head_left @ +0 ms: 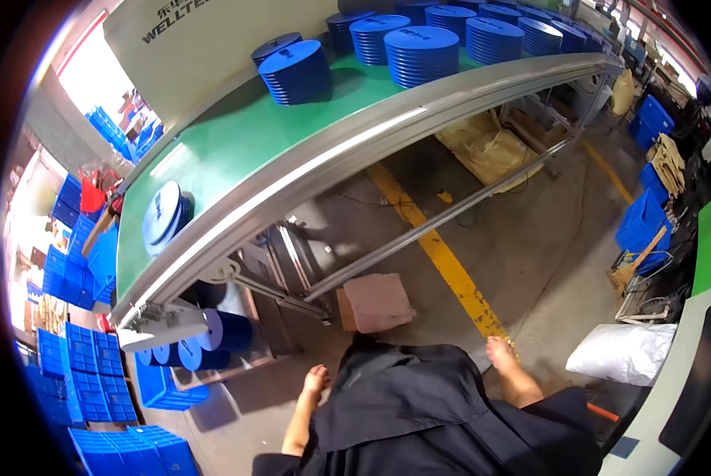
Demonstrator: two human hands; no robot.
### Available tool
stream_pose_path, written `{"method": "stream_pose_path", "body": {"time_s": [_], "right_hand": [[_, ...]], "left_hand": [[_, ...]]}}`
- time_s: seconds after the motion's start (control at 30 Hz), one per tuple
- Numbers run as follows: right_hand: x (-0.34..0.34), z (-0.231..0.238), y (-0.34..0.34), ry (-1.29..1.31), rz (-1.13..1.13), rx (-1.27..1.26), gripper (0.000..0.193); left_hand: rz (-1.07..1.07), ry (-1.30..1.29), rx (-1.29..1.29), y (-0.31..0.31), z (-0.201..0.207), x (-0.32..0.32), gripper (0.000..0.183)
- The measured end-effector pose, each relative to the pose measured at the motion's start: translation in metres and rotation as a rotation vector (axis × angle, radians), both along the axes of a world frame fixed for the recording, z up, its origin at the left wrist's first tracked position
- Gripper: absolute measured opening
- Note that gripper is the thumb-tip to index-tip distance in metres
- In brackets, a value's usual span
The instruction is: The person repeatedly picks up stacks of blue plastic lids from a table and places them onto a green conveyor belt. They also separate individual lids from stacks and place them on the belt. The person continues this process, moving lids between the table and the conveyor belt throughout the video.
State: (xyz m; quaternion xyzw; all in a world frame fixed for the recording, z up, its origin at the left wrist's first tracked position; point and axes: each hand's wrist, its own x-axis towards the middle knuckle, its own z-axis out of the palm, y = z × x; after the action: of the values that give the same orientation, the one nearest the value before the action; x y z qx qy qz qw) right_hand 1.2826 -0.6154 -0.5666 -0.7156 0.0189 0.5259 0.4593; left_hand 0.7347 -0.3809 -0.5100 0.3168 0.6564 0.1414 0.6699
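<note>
Both my hands hang beside my dark clothing, away from the bench. My left hand is loosely closed, and nothing shows in it. A brown cloth-covered pad on the floor lies between it and the bench. My right hand has its fingers curled in, also with nothing visible in them, over the yellow floor line. Ahead is a long green-topped conveyor with a metal rim. Stacks of round blue discs stand along its far part. A smaller stack of blue discs sits at its left end.
Under the conveyor's left end, blue cylinders lie on a low rack. Blue crates are piled on the left. A white sack lies at my right beside a green and white machine. A metal crossbar runs below the conveyor.
</note>
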Motion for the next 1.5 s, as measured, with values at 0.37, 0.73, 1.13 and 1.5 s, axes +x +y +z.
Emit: {"method": "stream_pose_path", "body": {"time_s": [0.37,0.73,1.13,1.5], "right_hand": [[-0.025,-0.008,0.036,-0.088,0.293,-0.172,0.024],[-0.021,0.006,0.017,-0.075,-0.193,0.071,0.026],[0.010,-0.059,0.001,-0.180,-0.571,-0.175,0.008],[-0.031,0.408,0.432,-0.784,-0.267,1.216,0.021]], "left_hand": [[0.091,0.105,0.034,0.029,0.030,0.048,0.040],[-0.284,-0.017,-0.144,0.136,-0.003,0.079,0.035],[-1.240,-0.687,0.573,0.216,0.433,0.319,0.055],[-0.385,-0.253,1.120,0.481,0.552,0.246,0.053]]}}
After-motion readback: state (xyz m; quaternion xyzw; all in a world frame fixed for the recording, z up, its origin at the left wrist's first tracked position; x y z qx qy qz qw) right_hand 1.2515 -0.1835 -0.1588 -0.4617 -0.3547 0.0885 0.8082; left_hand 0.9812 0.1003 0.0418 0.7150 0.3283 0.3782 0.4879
